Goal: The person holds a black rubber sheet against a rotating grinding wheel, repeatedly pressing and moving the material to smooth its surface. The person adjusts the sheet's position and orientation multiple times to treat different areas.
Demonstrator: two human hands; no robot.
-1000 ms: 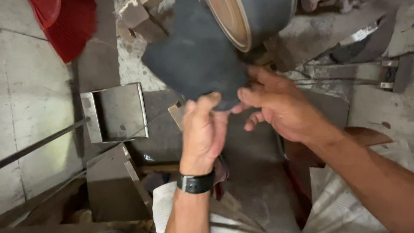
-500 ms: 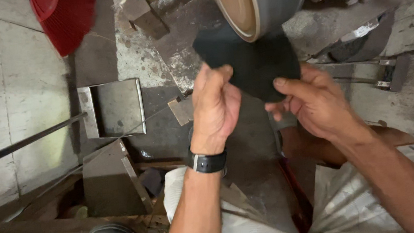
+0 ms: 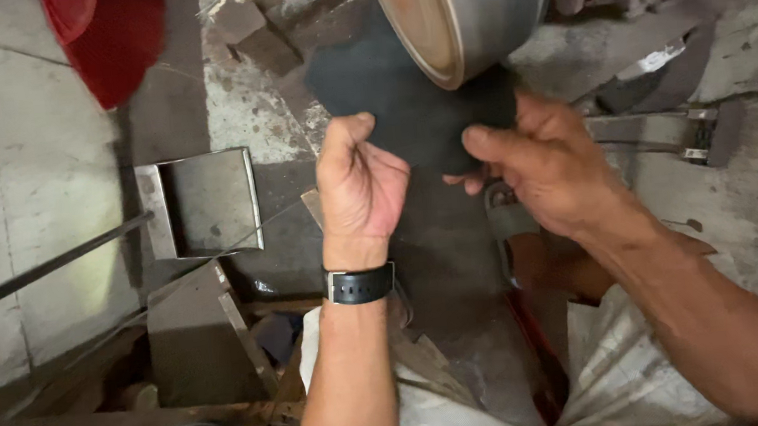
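Grimy concrete floor (image 3: 51, 223), worn workshop. Grinding wheel (image 3: 462, 14) at 12 o'clock; dark sheet (image 3: 397, 102) held against its lower rim. Left hand (image 3: 358, 183) fisted, grip pinching sheet's near edge; right hand (image 3: 549, 166) pinching sheet at 3 o'clock, thumb on top. Metal tray (image 3: 200, 206) at 9 o'clock. Risks: wheel snags sheet, jerks it free; fingers close to rim, likely abrasion; watch strap (image 3: 361, 284) could catch.

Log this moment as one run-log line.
left hand: grips dark sheet | right hand: grips sheet | sheet: against grinding wheel | metal tray: left
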